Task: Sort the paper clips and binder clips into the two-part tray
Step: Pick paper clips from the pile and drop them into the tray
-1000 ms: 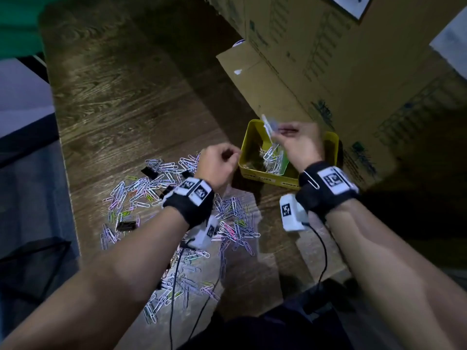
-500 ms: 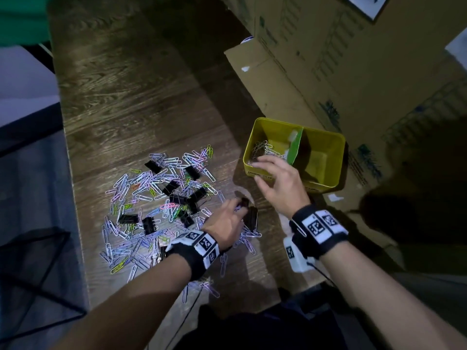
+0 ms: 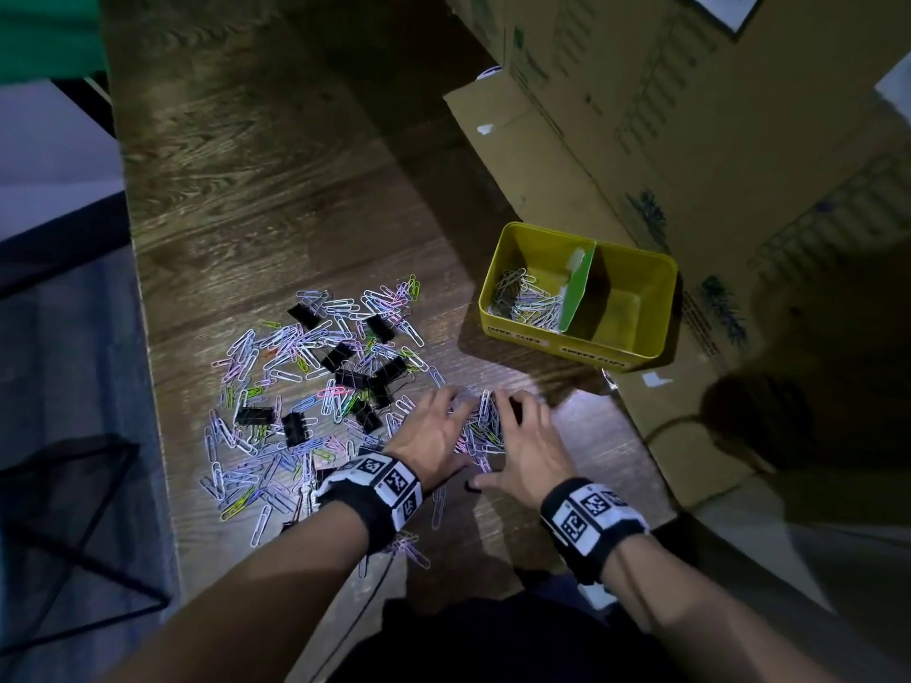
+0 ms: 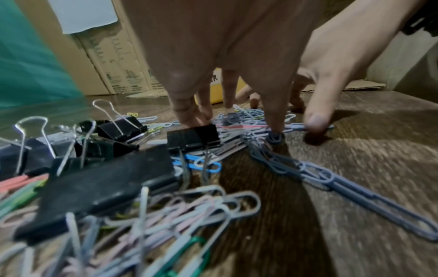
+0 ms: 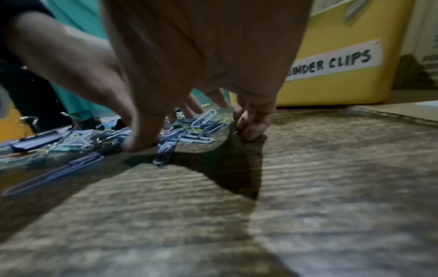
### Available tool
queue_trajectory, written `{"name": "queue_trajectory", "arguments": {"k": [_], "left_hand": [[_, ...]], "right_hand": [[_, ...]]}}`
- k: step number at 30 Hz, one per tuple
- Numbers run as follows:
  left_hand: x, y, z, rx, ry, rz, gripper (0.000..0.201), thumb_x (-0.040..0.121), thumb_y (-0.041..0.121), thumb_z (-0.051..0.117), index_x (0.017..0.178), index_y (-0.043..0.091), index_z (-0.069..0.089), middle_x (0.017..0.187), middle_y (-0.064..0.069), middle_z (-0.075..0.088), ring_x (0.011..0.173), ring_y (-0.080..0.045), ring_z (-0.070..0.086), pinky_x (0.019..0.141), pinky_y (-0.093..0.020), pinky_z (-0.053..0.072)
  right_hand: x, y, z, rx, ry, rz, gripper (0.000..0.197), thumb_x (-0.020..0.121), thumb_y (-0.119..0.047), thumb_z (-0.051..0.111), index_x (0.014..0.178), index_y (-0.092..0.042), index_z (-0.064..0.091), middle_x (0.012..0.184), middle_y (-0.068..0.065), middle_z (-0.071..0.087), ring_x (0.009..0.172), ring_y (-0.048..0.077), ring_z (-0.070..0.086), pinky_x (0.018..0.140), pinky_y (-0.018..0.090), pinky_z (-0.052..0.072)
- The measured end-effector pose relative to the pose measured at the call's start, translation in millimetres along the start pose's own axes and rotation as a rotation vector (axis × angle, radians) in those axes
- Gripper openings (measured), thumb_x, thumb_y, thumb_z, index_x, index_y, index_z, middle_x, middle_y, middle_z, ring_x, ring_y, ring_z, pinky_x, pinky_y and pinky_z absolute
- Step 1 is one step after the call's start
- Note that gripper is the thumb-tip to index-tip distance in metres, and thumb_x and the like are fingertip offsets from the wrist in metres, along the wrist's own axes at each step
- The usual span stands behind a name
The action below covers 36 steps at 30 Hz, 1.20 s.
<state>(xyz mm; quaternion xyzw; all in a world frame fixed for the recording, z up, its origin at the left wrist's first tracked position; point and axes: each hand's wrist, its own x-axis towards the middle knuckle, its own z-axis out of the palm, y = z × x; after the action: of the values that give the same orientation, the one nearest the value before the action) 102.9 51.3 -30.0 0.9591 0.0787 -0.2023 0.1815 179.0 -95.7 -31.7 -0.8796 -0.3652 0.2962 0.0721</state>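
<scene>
Both hands, left hand (image 3: 434,433) and right hand (image 3: 525,443), press spread fingers onto paper clips (image 3: 480,421) lying between them. Binder clips (image 3: 345,357) lie beyond the left hand; the tray (image 3: 636,354) sits beyond the right.

head looks down; wrist views low, perhaps overlapping.

Tray label (image 5: 331,61) half-hidden by right hand (image 5: 201,56) — first letters unreadable.

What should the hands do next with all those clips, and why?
Probably pinch together the paper clips between the left hand and right hand, since both sets of fingertips rest there and the tray holds paper clips only in its left part.
</scene>
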Motion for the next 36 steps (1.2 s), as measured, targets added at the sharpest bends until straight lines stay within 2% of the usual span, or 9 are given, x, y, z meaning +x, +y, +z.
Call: {"name": "queue_trajectory", "arguments": {"k": [5,10,17,21,26,29,32,34,36], "left_hand": [[2,2,-1,-0.126,0.035,-0.005,0.052,0.085,0.019,0.062,0.133,0.014,0.045,0.134,-0.009,0.049,0.12,-0.03,0.046,0.102,-0.037,0.038],[-2,-1,-5,-0.215,0.148,0.035,0.029,0.088,0.019,0.06,0.115,0.01,0.062,0.113,-0.01,0.064,0.105,-0.025,0.058,0.093,-0.028,0.04],[-2,-7,-12,-0.319,0.143,-0.02,0.013,0.086,0.017,0.062,0.096,0.01,0.066,0.097,-0.006,0.069,0.088,-0.02,0.062,0.084,-0.032,0.049],[0,-10,-15,-0.48,0.172,-0.126,0.014,0.081,0.013,0.068,0.094,0.015,0.071,0.094,-0.003,0.072,0.079,-0.015,0.066,0.079,-0.026,0.052],[0,-14,-25,-0.858,0.204,-0.324,0.009,0.075,0.006,0.075,0.081,0.012,0.074,0.07,-0.006,0.07,0.053,-0.007,0.058,0.054,-0.024,0.051],[-2,-20,-36,-1.097,0.22,-0.397,0.011,0.071,0.002,0.075,0.081,0.007,0.072,0.072,-0.008,0.072,0.059,-0.017,0.063,0.054,-0.031,0.055],[-5,-26,-55,-1.261,0.185,-0.367,0.016,0.068,-0.001,0.074,0.082,0.006,0.071,0.074,-0.007,0.074,0.059,-0.015,0.066,0.058,-0.026,0.057],[-4,-28,-71,-1.316,0.166,-0.331,0.016,0.07,-0.006,0.07,0.082,0.004,0.069,0.075,-0.008,0.074,0.059,-0.015,0.067,0.061,-0.023,0.057],[-1,-27,-89,-1.357,0.13,-0.297,0.016,0.071,-0.006,0.069,0.086,0.001,0.068,0.079,-0.01,0.073,0.062,-0.016,0.067,0.062,-0.023,0.057]], "right_hand": [[3,-13,3,0.132,0.016,0.0,0.073,0.08,-0.024,0.072,0.141,-0.016,0.032,0.132,0.014,0.04,0.115,0.031,0.051,0.098,0.04,0.045],[2,-11,4,0.159,0.087,-0.02,0.04,0.087,-0.014,0.062,0.126,-0.016,0.055,0.12,0.011,0.06,0.102,0.028,0.061,0.09,0.037,0.051],[6,0,-2,0.242,0.058,0.011,0.039,0.09,-0.005,0.055,0.121,-0.028,0.062,0.095,0.009,0.072,0.081,0.021,0.066,0.079,0.029,0.055],[6,5,-9,0.416,0.067,0.113,0.036,0.09,-0.008,0.06,0.123,-0.025,0.062,0.114,0.011,0.069,0.094,0.022,0.067,0.085,0.015,0.042],[5,13,-17,0.662,0.177,0.219,0.028,0.083,-0.018,0.071,0.111,-0.02,0.07,0.112,0.007,0.07,0.098,0.016,0.065,0.089,0.015,0.042],[8,20,-20,0.881,0.233,0.248,0.027,0.077,-0.013,0.077,0.104,-0.015,0.073,0.104,0.006,0.073,0.093,0.013,0.067,0.094,0.027,0.049],[5,24,-30,1.081,0.297,0.255,0.028,0.073,-0.007,0.079,0.1,-0.009,0.073,0.099,0.008,0.073,0.092,0.017,0.069,0.094,0.043,0.052],[1,24,-41,1.201,0.328,0.24,0.028,0.073,-0.001,0.076,0.101,-0.007,0.072,0.099,0.01,0.072,0.091,0.02,0.07,0.092,0.041,0.053],[-2,22,-54,1.29,0.358,0.204,0.03,0.074,0.003,0.074,0.102,-0.008,0.07,0.098,0.01,0.072,0.082,0.013,0.07,0.083,0.032,0.057]]}}
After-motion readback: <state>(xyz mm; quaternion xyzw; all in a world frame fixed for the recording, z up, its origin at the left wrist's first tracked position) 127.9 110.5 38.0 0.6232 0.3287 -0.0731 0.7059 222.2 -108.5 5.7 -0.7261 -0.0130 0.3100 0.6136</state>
